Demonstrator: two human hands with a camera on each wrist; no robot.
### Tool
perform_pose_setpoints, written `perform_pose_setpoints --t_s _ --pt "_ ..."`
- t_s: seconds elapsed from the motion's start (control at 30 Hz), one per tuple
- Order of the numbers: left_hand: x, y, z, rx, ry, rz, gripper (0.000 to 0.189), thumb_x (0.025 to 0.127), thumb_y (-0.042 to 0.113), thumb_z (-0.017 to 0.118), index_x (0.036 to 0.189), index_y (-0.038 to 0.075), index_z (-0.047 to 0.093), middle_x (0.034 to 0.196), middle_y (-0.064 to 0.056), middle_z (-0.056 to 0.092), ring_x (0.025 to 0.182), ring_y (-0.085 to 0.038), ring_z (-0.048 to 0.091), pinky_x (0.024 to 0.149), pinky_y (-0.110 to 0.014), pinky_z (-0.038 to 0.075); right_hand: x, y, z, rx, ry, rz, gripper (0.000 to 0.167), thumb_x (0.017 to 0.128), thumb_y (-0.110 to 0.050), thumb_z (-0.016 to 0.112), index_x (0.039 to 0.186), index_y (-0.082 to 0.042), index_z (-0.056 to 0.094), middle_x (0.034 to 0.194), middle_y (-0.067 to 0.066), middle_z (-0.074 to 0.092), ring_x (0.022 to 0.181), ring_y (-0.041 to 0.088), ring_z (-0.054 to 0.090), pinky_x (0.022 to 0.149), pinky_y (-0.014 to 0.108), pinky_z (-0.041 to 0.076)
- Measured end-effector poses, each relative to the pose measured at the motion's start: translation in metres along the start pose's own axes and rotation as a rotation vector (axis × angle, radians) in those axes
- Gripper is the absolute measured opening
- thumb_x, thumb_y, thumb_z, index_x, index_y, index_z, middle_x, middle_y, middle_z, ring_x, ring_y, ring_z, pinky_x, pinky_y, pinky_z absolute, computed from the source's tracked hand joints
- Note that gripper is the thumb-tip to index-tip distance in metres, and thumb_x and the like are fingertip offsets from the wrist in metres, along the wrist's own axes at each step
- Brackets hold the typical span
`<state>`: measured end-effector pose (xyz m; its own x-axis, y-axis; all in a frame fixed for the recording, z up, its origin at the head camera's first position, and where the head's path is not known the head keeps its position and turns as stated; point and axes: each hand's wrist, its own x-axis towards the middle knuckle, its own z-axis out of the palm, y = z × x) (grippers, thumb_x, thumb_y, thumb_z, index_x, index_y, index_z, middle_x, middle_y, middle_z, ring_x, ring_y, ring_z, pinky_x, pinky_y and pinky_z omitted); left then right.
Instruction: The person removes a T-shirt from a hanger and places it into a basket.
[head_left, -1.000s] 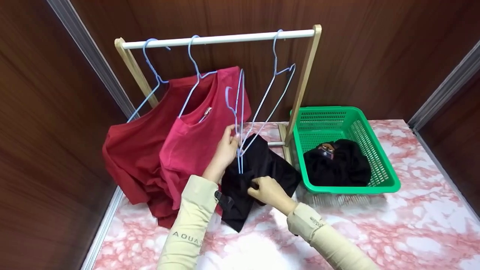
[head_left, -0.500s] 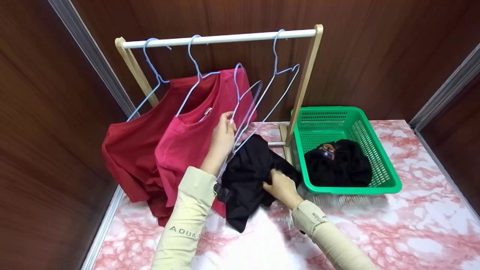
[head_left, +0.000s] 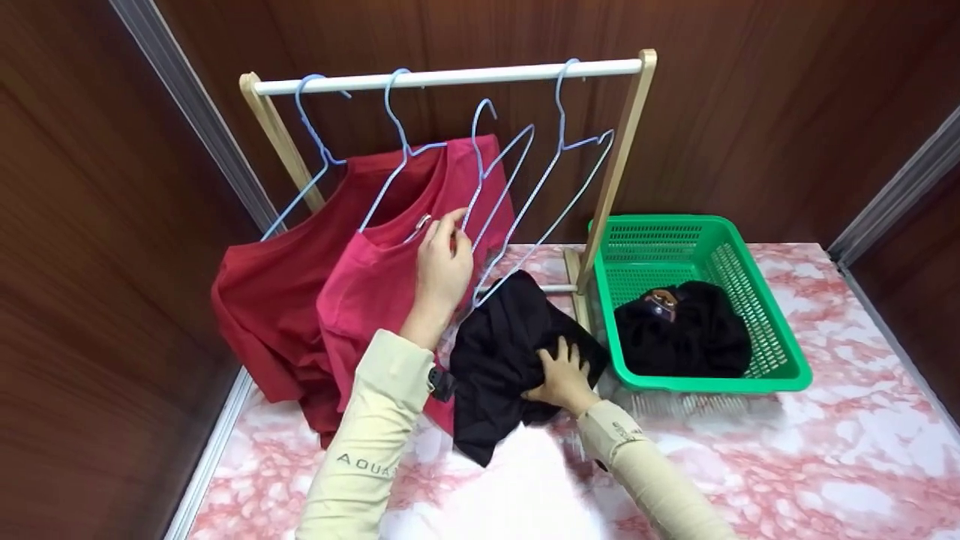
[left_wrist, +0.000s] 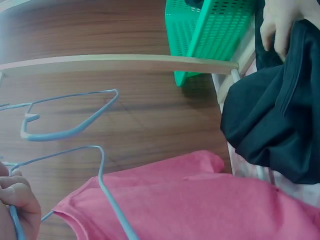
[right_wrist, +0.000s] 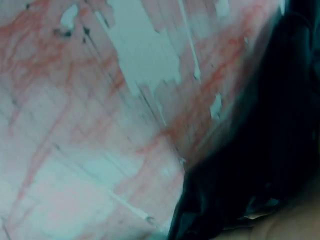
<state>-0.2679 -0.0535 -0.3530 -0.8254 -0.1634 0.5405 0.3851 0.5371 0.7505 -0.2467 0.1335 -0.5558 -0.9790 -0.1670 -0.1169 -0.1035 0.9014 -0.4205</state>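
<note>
My left hand grips the side of a blue wire hanger whose hook stands free, below the rail. In the left wrist view, its curled fingers show around the wire. A black garment lies bunched on the marbled surface under the hanger. My right hand rests on that garment with its fingers spread. The right wrist view is dark and shows only part of the black cloth. The hanger's lower end meets the garment, but whether it is inside the cloth cannot be seen.
A rack with a white rail carries a dark red shirt, a pink-red shirt and a bare blue hanger. To its right, a green basket holds more black clothing. Wood-grain walls enclose the sides.
The held hanger has risen and turned so its shape faces the camera more. My right hand has moved right across the black garment and changed from pinching it to lying spread on it.
</note>
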Motion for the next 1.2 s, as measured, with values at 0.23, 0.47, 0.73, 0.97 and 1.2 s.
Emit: perform_pose_setpoints --t_s 0.23,0.47,0.73,0.97,1.2 --pt "-0.001 0.001 -0.003 0.005 0.064 0.06 0.033 0.09 0.004 0.052 0.119 0.002 0.065 0.093 -0.018 0.062 0.086 -0.03 0.055 0.08 -0.038 0.047 -0.001 -0.004 0.013 0.002 0.05 -0.06 0.056 0.068 -0.023 0.079 0.117 -0.001 0.063 0.138 0.026 0.046 0.133 0.053 0.034 0.099 0.076 0.025" --pt "0.001 0.006 -0.006 0.016 0.1 0.1 0.033 0.09 0.006 0.053 0.121 0.001 0.064 0.095 -0.017 0.063 0.089 -0.027 0.058 0.082 -0.036 0.048 -0.005 -0.003 0.023 -0.004 0.298 -0.222 0.025 0.066 -0.001 0.075 0.091 0.001 0.067 0.1 0.015 0.064 0.1 0.041 0.06 0.092 0.059 0.045" --pt "0.005 0.014 -0.01 -0.054 0.075 0.036 0.031 0.093 0.003 0.05 0.121 -0.001 0.062 0.099 -0.017 0.064 0.094 -0.026 0.063 0.083 -0.035 0.05 -0.003 -0.002 0.013 0.13 0.41 -0.27 0.031 0.071 0.003 0.068 0.099 0.0 0.054 0.089 0.02 0.064 0.078 0.043 0.064 0.065 0.052 0.051" --pt "0.01 0.018 -0.01 -0.105 0.071 0.063 0.031 0.095 0.006 0.054 0.124 -0.003 0.059 0.109 -0.018 0.065 0.103 -0.025 0.064 0.089 -0.033 0.052 0.0 0.0 -0.022 0.248 0.431 -0.27 0.047 0.072 -0.003 0.072 0.116 0.007 0.058 0.104 0.026 0.068 0.096 0.041 0.066 0.082 0.051 0.052" --pt "0.014 0.021 -0.01 -0.138 0.031 0.026 0.033 0.096 0.008 0.054 0.128 0.0 0.059 0.109 -0.015 0.064 0.07 -0.018 0.062 0.06 -0.017 0.05 -0.006 0.002 -0.076 0.258 0.466 -0.212 0.04 0.067 0.001 0.07 0.106 0.009 0.063 0.102 0.028 0.067 0.096 0.045 0.064 0.082 0.054 0.051"
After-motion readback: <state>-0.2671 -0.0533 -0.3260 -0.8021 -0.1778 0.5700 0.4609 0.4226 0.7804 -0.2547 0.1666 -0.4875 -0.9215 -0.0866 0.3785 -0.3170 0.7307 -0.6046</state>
